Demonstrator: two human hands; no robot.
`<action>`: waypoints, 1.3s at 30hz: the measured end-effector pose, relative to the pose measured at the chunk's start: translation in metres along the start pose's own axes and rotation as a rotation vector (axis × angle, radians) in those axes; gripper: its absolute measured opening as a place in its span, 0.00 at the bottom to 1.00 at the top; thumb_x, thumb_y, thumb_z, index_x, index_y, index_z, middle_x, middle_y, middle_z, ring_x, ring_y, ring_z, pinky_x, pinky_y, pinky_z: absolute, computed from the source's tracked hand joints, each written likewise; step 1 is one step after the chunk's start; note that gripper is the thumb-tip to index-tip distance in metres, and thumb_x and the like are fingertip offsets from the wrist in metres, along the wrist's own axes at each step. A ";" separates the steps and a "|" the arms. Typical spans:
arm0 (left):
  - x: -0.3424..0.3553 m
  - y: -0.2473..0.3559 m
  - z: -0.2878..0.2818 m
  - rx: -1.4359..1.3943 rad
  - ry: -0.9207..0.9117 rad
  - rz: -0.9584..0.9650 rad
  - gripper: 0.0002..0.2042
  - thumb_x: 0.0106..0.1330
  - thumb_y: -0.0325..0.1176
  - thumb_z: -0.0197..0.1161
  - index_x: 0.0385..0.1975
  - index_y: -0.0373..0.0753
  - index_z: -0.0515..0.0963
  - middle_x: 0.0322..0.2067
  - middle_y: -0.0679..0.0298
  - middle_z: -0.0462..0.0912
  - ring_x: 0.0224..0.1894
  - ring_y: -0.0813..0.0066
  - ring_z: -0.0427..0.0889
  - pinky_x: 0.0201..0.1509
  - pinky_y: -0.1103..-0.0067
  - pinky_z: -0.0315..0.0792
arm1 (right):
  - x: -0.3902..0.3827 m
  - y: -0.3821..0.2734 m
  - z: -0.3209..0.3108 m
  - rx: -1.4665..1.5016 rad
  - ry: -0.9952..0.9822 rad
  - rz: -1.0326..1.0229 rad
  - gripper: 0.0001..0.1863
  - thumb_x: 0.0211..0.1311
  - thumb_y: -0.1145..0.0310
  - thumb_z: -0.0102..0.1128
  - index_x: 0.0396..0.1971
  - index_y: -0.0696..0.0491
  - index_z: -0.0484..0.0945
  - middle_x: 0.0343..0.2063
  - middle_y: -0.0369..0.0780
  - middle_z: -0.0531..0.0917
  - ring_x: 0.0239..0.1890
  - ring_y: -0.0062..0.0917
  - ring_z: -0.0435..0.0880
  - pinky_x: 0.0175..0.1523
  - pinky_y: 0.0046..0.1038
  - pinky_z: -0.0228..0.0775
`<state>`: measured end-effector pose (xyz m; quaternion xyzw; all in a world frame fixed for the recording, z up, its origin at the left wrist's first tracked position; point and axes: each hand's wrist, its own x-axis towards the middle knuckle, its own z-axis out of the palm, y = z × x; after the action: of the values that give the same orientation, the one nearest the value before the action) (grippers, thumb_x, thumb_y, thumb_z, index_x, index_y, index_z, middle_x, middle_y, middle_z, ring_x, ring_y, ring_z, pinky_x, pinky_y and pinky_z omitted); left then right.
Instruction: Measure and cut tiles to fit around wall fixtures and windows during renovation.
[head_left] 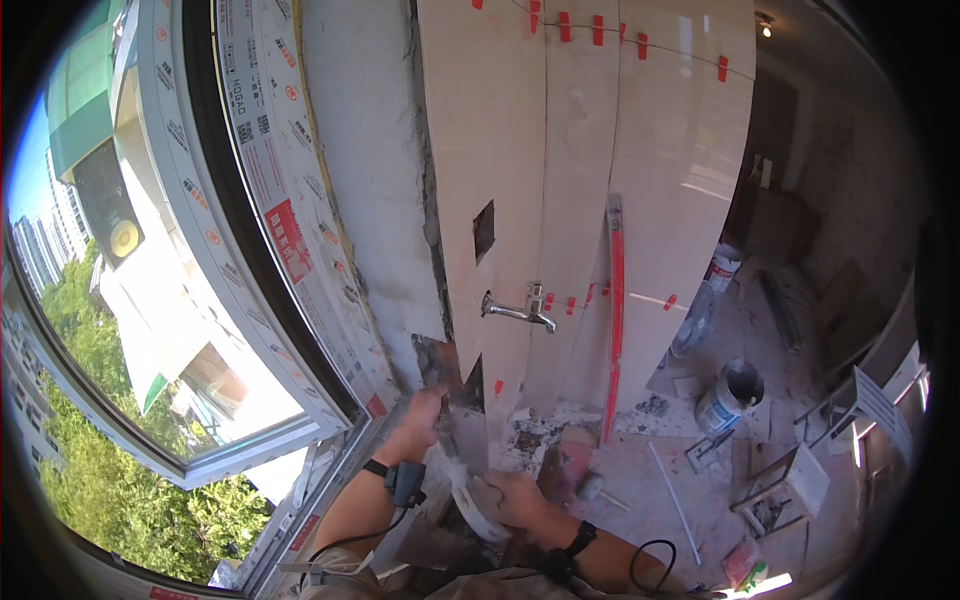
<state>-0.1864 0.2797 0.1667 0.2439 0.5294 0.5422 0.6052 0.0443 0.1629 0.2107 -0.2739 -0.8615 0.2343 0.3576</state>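
Note:
My left hand (424, 420) is closed at the low wall corner by the window, its fingers round something narrow and grey that I cannot make out. It is beside a rough hole (436, 362) in the wall and a dark cut-out (473, 386) at the tile's edge. My right hand (515, 498), lower and to the right, grips the edge of a pale, dusty curved piece (478, 510); blur hides its kind. Between the hands is a grey flat surface (468, 440). Straps circle both wrists, and a dark box sits on the left one.
Large pale wall tiles (580, 120) carry red clips and a metal tap (520, 312). A red level (616, 320) leans against them. On the floor are a mallet (603, 492), a bucket (730, 398) and a stool (785, 490). An open window (240, 440) stands at left.

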 end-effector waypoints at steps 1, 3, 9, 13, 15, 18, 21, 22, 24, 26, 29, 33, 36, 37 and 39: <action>0.022 -0.021 -0.052 0.308 -0.028 0.445 0.15 0.67 0.35 0.45 0.41 0.36 0.79 0.22 0.65 0.73 0.21 0.76 0.71 0.20 0.76 0.66 | 0.008 0.004 0.011 -0.090 -0.108 0.187 0.08 0.43 0.70 0.60 0.21 0.57 0.72 0.18 0.50 0.75 0.23 0.44 0.78 0.29 0.40 0.70; 0.019 -0.024 -0.045 0.481 -0.122 0.560 0.15 0.67 0.36 0.45 0.39 0.36 0.79 0.21 0.65 0.74 0.18 0.75 0.71 0.18 0.76 0.66 | 0.013 0.007 -0.001 -0.170 -0.098 0.260 0.07 0.42 0.71 0.60 0.20 0.56 0.71 0.17 0.49 0.74 0.24 0.43 0.78 0.27 0.38 0.70; -0.077 0.051 0.037 0.034 0.039 0.154 0.15 0.67 0.37 0.45 0.36 0.33 0.78 0.15 0.66 0.71 0.13 0.76 0.68 0.14 0.79 0.63 | -0.004 -0.037 -0.036 0.061 0.089 -0.089 0.15 0.52 0.69 0.61 0.12 0.54 0.66 0.11 0.43 0.72 0.15 0.41 0.74 0.20 0.38 0.65; -0.080 0.067 0.040 -0.018 0.028 0.097 0.13 0.66 0.37 0.46 0.31 0.36 0.76 0.15 0.66 0.70 0.12 0.76 0.67 0.14 0.79 0.63 | 0.007 -0.042 -0.042 0.135 0.220 -0.237 0.14 0.52 0.72 0.62 0.13 0.54 0.67 0.09 0.42 0.67 0.14 0.40 0.72 0.20 0.37 0.64; -0.094 0.075 0.054 0.016 0.133 0.041 0.10 0.65 0.38 0.50 0.27 0.39 0.71 0.15 0.65 0.70 0.16 0.73 0.69 0.19 0.76 0.64 | 0.009 -0.027 -0.033 0.220 0.201 -0.189 0.13 0.52 0.71 0.61 0.14 0.54 0.68 0.10 0.43 0.69 0.15 0.41 0.73 0.20 0.37 0.65; -0.081 0.067 0.043 0.017 0.062 0.062 0.10 0.64 0.39 0.51 0.27 0.40 0.71 0.15 0.65 0.70 0.15 0.74 0.69 0.18 0.76 0.63 | 0.015 0.005 -0.008 0.200 0.156 -0.044 0.11 0.51 0.70 0.61 0.17 0.55 0.69 0.11 0.46 0.70 0.16 0.43 0.73 0.21 0.38 0.65; -0.086 0.053 0.031 0.139 0.132 0.044 0.11 0.64 0.40 0.51 0.27 0.40 0.71 0.15 0.65 0.71 0.15 0.74 0.69 0.17 0.76 0.62 | 0.006 0.007 -0.015 0.078 0.072 0.103 0.12 0.49 0.67 0.61 0.18 0.55 0.69 0.14 0.47 0.73 0.19 0.44 0.75 0.23 0.39 0.66; -0.101 0.047 0.032 0.213 0.160 0.030 0.11 0.64 0.40 0.51 0.27 0.40 0.71 0.16 0.64 0.72 0.16 0.74 0.70 0.17 0.76 0.62 | -0.009 0.003 -0.020 0.064 0.015 0.112 0.12 0.48 0.66 0.62 0.17 0.54 0.68 0.15 0.47 0.74 0.19 0.43 0.76 0.23 0.39 0.66; -0.101 0.016 0.020 0.220 0.126 -0.055 0.11 0.65 0.40 0.50 0.27 0.40 0.71 0.15 0.64 0.71 0.13 0.73 0.68 0.14 0.76 0.61 | -0.030 -0.004 -0.034 0.011 -0.087 0.126 0.13 0.47 0.65 0.63 0.16 0.52 0.67 0.15 0.43 0.75 0.19 0.41 0.76 0.22 0.38 0.66; -0.087 -0.022 0.000 0.207 0.108 -0.155 0.11 0.66 0.39 0.49 0.29 0.39 0.71 0.15 0.62 0.72 0.09 0.72 0.65 0.10 0.75 0.59 | -0.045 0.012 -0.031 -0.007 -0.144 0.183 0.11 0.49 0.64 0.61 0.18 0.52 0.70 0.16 0.44 0.76 0.21 0.43 0.77 0.25 0.40 0.68; -0.072 -0.045 0.008 0.215 0.153 -0.123 0.11 0.66 0.39 0.49 0.30 0.38 0.70 0.15 0.62 0.72 0.09 0.72 0.66 0.10 0.75 0.59 | -0.064 0.036 -0.025 -0.019 -0.181 0.310 0.09 0.49 0.62 0.60 0.22 0.51 0.75 0.18 0.46 0.78 0.24 0.44 0.79 0.29 0.42 0.71; -0.048 -0.068 -0.003 0.312 0.197 -0.085 0.12 0.67 0.39 0.48 0.30 0.36 0.69 0.15 0.61 0.73 0.09 0.73 0.65 0.11 0.75 0.60 | -0.101 0.056 -0.021 0.011 -0.169 0.522 0.11 0.47 0.64 0.60 0.30 0.53 0.78 0.22 0.49 0.80 0.28 0.44 0.80 0.32 0.40 0.73; -0.080 -0.073 0.017 0.234 0.009 -0.034 0.12 0.68 0.38 0.47 0.32 0.36 0.71 0.17 0.62 0.74 0.16 0.73 0.72 0.18 0.76 0.68 | -0.122 0.062 -0.043 0.009 -0.200 0.572 0.14 0.48 0.68 0.62 0.36 0.54 0.77 0.23 0.49 0.79 0.27 0.35 0.81 0.32 0.32 0.71; -0.098 -0.071 0.031 0.179 -0.068 -0.110 0.12 0.69 0.39 0.49 0.34 0.35 0.71 0.20 0.62 0.76 0.21 0.73 0.75 0.23 0.77 0.70 | -0.120 0.059 -0.050 0.005 -0.209 0.573 0.14 0.48 0.68 0.62 0.36 0.54 0.77 0.23 0.49 0.79 0.27 0.35 0.81 0.32 0.32 0.71; -0.117 -0.089 0.056 -0.009 -0.180 -0.285 0.13 0.69 0.41 0.50 0.38 0.35 0.71 0.26 0.63 0.79 0.27 0.74 0.78 0.30 0.79 0.73 | -0.111 0.055 -0.060 0.276 -0.252 1.041 0.14 0.55 0.66 0.61 0.40 0.56 0.77 0.26 0.43 0.81 0.28 0.26 0.81 0.35 0.29 0.71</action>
<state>-0.0832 0.1618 0.1515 0.2110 0.5001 0.4291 0.7220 0.1715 0.1450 0.1622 -0.5842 -0.6097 0.5218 0.1213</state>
